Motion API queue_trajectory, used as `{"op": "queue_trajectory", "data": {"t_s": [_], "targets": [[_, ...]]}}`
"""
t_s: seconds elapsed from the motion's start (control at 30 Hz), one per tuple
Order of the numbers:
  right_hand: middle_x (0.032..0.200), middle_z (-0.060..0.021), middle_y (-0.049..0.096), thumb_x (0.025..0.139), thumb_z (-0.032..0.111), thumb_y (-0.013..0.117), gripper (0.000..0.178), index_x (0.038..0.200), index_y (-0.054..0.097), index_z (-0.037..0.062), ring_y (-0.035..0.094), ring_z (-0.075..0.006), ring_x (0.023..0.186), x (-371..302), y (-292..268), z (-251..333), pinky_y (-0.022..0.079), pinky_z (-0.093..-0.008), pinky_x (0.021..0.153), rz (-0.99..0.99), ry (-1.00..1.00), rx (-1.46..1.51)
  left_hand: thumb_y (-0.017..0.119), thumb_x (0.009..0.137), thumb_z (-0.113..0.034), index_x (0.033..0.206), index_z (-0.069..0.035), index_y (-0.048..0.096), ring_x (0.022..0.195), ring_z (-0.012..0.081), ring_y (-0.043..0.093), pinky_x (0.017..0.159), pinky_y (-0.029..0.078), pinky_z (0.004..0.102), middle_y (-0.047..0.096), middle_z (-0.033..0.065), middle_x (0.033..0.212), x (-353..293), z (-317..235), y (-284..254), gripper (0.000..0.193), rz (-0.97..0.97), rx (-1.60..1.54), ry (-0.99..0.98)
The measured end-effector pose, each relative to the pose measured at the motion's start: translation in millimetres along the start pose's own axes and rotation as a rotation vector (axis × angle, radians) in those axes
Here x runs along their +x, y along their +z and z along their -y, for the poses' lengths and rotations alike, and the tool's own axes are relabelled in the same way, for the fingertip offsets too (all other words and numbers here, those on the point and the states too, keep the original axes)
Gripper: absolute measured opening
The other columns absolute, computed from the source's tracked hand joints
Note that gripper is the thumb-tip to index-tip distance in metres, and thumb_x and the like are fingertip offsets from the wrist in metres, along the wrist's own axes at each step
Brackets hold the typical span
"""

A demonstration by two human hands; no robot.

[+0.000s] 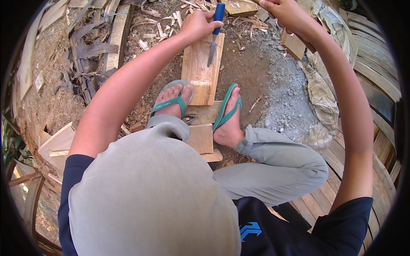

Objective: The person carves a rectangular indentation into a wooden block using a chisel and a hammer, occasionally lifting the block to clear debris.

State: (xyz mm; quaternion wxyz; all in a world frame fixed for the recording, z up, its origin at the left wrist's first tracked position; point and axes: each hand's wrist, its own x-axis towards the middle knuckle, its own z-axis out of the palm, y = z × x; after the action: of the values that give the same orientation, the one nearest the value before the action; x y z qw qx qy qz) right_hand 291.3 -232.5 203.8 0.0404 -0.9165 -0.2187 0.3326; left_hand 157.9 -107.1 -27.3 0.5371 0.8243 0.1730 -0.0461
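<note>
Left grip is closed on a blue-handled chisel with a narrow grey metal blade, and from my end the blade points down over a pale, rectangular wooden block lying by the feet. Can't tell whether the tip touches the wood. Right grip is up at the top edge with fingers curled, but anything it might hold is cut off, so no clue.

What worries me: the left foot, in a green-strapped flip-flop with bare toes, is right beside the block's near end, and the blade slants that way. If the edge skidded or the block shifted (I see no clamp), I'd guess toes pay for it. The right foot is close too, so the feet crowd that end.

Otherwise: curly pale wood shavings up top, grey gravel off right, and a crumpled, dusty sack past it.
</note>
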Motion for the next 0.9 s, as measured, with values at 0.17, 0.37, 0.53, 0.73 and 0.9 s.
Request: {"op": "queue_trajectory", "data": {"t_s": [0.17,0.37,0.53,0.73,0.9], "targets": [[0.069,-0.0053,0.063,0.103,0.030,0.057,0.037,0.134,0.069,0.0140,0.056,-0.0143,0.064,8,5,-11,0.047,-0.0372,0.058,0.011,-0.063,-0.116,0.078,0.090,-0.041,0.135,-0.007,0.068,0.106,0.0235,0.075,0.094,0.057,0.0364,0.077,0.0136,0.115,3,1,1,0.057,0.018,0.019,-0.002],[0.073,-0.0096,0.065,0.103,0.027,0.056,0.037,0.136,0.068,0.0167,0.060,-0.0160,0.070,6,8,-17,0.050,-0.0372,0.066,0.179,-0.123,-0.142,0.078,0.089,-0.041,0.134,-0.010,0.069,0.100,0.0227,0.076,0.090,0.057,0.0361,0.078,0.0126,0.109,-9,-7,6,0.056,0.136,0.101,-0.085],[0.086,-0.0098,0.066,0.105,0.024,0.056,0.039,0.143,0.062,0.0153,0.058,-0.0125,0.076,-8,33,-21,0.047,-0.0297,0.069,0.023,-0.118,0.023,0.080,0.088,-0.034,0.135,-0.009,0.068,0.096,0.0139,0.074,0.086,0.057,0.0309,0.079,0.0116,0.108,-43,-11,10,0.055,-0.032,-0.198,-0.067],[0.077,0.0076,0.044,0.108,0.032,0.053,0.044,0.152,0.054,0.0246,0.039,-0.0012,0.055,-61,30,-11,0.030,-0.0192,0.044,0.012,-0.013,0.200,0.074,0.096,-0.016,0.139,0.005,0.058,0.103,0.0161,0.072,0.090,0.059,0.0302,0.075,0.0122,0.117,-66,3,-16,0.050,-0.158,-0.595,-0.024],[0.078,0.0081,0.044,0.108,0.033,0.054,0.046,0.153,0.053,0.0244,0.037,0.0003,0.055,-87,29,-18,0.030,-0.0182,0.044,-0.002,0.009,0.415,0.059,0.104,-0.007,0.138,0.001,0.054,0.117,0.0192,0.067,0.098,0.061,0.0331,0.069,0.0125,0.127,-79,8,-25,0.035,-0.194,-0.802,-0.087]]}}
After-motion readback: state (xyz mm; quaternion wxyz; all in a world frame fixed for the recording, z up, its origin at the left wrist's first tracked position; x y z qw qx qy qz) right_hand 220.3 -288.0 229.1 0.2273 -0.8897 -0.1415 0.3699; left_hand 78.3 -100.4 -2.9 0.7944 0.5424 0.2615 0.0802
